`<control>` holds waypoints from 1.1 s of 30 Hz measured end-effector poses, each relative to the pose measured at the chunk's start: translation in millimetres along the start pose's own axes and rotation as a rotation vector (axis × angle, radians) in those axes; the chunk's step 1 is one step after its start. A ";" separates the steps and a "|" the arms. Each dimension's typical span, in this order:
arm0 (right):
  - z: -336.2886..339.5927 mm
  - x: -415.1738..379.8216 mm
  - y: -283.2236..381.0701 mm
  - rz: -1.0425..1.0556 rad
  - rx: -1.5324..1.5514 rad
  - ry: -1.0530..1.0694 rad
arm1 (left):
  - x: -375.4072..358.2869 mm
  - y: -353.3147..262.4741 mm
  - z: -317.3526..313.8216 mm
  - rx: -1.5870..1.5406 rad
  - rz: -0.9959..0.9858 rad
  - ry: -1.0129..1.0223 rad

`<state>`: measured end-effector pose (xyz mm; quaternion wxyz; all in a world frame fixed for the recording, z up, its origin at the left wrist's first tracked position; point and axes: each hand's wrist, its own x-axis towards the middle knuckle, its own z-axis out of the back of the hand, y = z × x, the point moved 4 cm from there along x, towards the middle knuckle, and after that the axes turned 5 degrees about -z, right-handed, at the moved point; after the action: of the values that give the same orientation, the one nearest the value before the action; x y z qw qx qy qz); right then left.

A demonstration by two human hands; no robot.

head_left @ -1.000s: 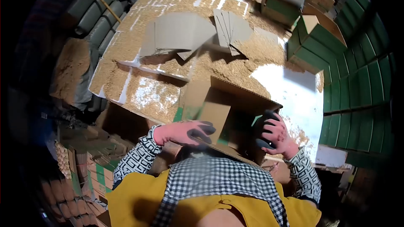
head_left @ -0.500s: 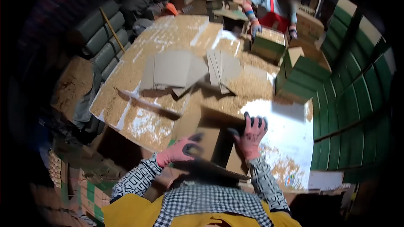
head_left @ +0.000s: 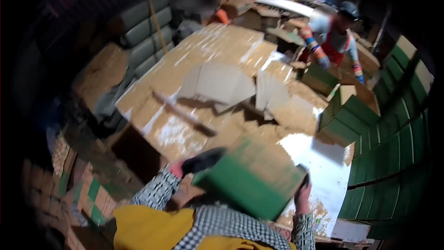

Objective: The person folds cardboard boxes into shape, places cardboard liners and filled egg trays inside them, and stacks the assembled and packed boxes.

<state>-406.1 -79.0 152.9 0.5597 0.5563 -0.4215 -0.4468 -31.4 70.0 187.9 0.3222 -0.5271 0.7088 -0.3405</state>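
Observation:
A green and brown cardboard box (head_left: 252, 176) is tilted in front of my chest, with a broad face turned up. My left hand (head_left: 201, 161), in a pink glove with dark fingers, is at its upper left edge; motion blurs the fingers. On the opposite side, my right hand (head_left: 303, 190) grips the right edge, fingers bent over the corner. The box's opening is hidden from view. Beyond it, grey cardboard sheets (head_left: 217, 83) lie in loose overlapping piles on a worktable (head_left: 319, 157) strewn with tan, grain-like material.
Green boxes (head_left: 388, 143) are stacked along the right. An open green carton (head_left: 344, 115) stands at the table's right edge. Across the table, a person in a red apron (head_left: 333, 48) bends over another box (head_left: 319, 79). Grey bundles (head_left: 148, 37) are piled at the left.
The box was open upward beneath my hands; now it is turned over and raised, its green face showing. My hands have moved to its opposite sides. The co-worker leans lower, and the view has shifted.

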 end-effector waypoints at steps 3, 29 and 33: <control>5.5 0.2 -92.2 -0.627 0.567 -0.011 | 28.0 -14.9 -27.9 0.821 -0.034 -0.129; -83.7 10.7 17.9 0.042 -1.116 -0.088 | 59.6 1.3 212.8 -0.388 -0.664 -1.202; -93.5 1.4 37.2 0.376 -0.897 -0.042 | -8.2 -21.4 142.4 -0.529 -0.567 -0.762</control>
<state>-314.0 -58.0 187.6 0.8067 0.1651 -0.2920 -0.4866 98.1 53.0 126.5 0.3081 -0.8469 0.4334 -0.0091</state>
